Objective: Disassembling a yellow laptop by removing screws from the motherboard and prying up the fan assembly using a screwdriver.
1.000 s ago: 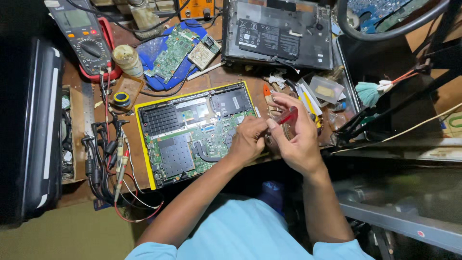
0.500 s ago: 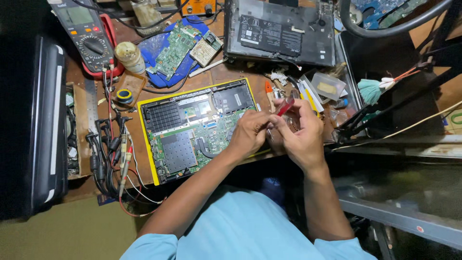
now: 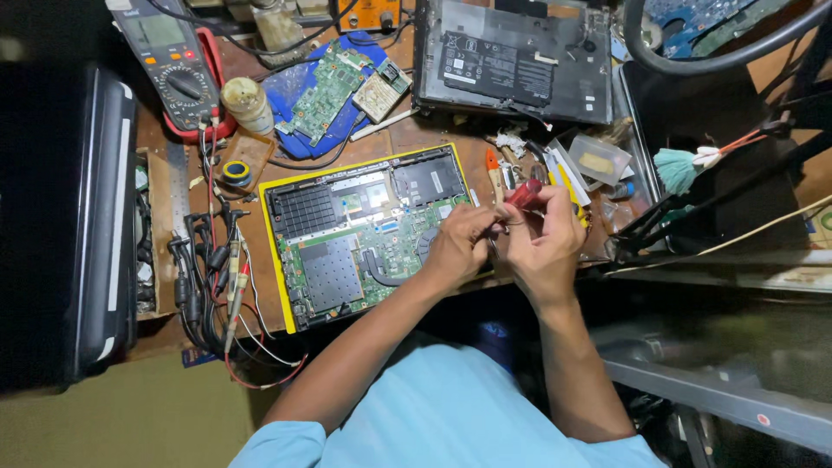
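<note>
A red-handled screwdriver (image 3: 523, 192) sits at the centre of the view, slightly toward three o'clock, gripped in the closed fingers of the right hand (image 3: 546, 243). The left hand (image 3: 455, 247) is pressed against it at nine o'clock, fingers pinched shut near the tool's tip; whatever small part it may hold is hidden.

Both hands hover over the right edge of an opened laptop (image 3: 368, 234), which lies on a yellow mat with its bottom cover already off and the green circuit board, heat pipe and fan exposed. The board appears to remain seated in the case, so disassembly looks partly done.

At twelve o'clock lies a second dark laptop shell (image 3: 511, 56). Toward eleven o'clock, loose circuit boards (image 3: 334, 82) rest on blue cloth. A multimeter (image 3: 173, 69) sits at ten o'clock, its probe leads (image 3: 217, 277) trailing to nine.
</note>
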